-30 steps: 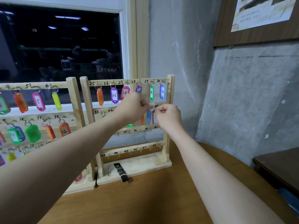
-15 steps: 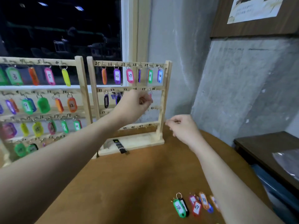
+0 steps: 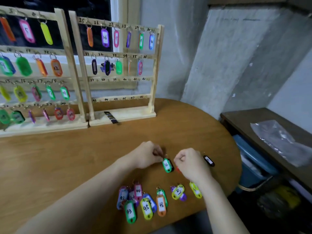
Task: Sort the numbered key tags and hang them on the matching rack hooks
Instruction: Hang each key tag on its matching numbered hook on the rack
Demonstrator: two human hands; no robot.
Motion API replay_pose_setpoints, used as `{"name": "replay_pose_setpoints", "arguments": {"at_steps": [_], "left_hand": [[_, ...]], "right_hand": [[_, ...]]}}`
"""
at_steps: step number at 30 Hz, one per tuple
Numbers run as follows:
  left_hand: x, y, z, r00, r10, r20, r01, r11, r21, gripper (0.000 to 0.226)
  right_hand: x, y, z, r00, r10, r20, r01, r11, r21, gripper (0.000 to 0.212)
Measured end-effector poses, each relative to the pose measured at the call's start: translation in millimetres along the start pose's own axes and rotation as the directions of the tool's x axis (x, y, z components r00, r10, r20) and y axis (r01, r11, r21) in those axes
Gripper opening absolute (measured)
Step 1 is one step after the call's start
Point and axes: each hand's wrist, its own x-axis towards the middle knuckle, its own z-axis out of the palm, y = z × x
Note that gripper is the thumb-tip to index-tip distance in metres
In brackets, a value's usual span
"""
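Left hand (image 3: 146,155): fingers curled, pinching the metal ring of a green key tag marked 36 (image 3: 167,165), which lay on the wooden desk (image 3: 67,157) just beside the hand. Right hand (image 3: 190,163): fingers curled over the desk close beside the same tag; whether it held anything could not be told. A black key tag (image 3: 208,160) lay just past the right hand, and something red (image 3: 177,169) showed partly under it.

Loose key tags (image 3: 145,201), near edge of desk: a cluster in green, yellow, orange, pink, blue and purple, with 43, 44, 45, 46 and 47 legible among them, some overlapping.

Right wooden rack (image 3: 118,54), rear of desk: hooks numbered 25 to 48; tags hung on the top row and on 31 to 35; the two lower rows carried none. Left wooden rack (image 3: 64,65): touching beside it, tags on every visible row. A small black object (image 3: 111,117) lay on the right rack's base.
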Motion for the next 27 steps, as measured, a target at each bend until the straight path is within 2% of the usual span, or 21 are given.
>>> {"name": "replay_pose_setpoints", "arguments": {"at_steps": [4,9,13,18,23,27], "left_hand": [[1,-4,8,0.997,-0.055,-0.063,0.05,0.997,-0.066,0.024],[2,-7,10,0.997,-0.046,-0.059,0.041,0.996,-0.082,0.02],[0,-10,13,0.998,-0.016,-0.06,0.011,0.995,-0.097,0.003],[-4,-12,14,0.997,0.037,-0.074,-0.045,0.992,-0.12,0.003],[-5,-18,12,0.993,0.107,-0.058,-0.113,0.988,-0.11,0.011],[-3,-21,13,0.989,0.124,-0.078,-0.132,0.985,-0.108,0.006]], "right_hand": [[-9,-3,1,0.999,-0.049,0.011,0.049,0.994,-0.097,0.016],[-9,-5,12,0.999,-0.048,-0.002,0.047,0.989,-0.141,0.018],[-7,-9,20,0.999,-0.044,-0.023,0.04,0.987,-0.154,0.017],[-6,-13,22,0.999,-0.037,-0.022,0.033,0.989,-0.144,0.014],[-5,-14,17,0.994,-0.049,-0.096,0.033,0.986,-0.164,0.012],[2,-18,19,0.998,-0.04,-0.058,0.03,0.985,-0.168,0.015]]}}
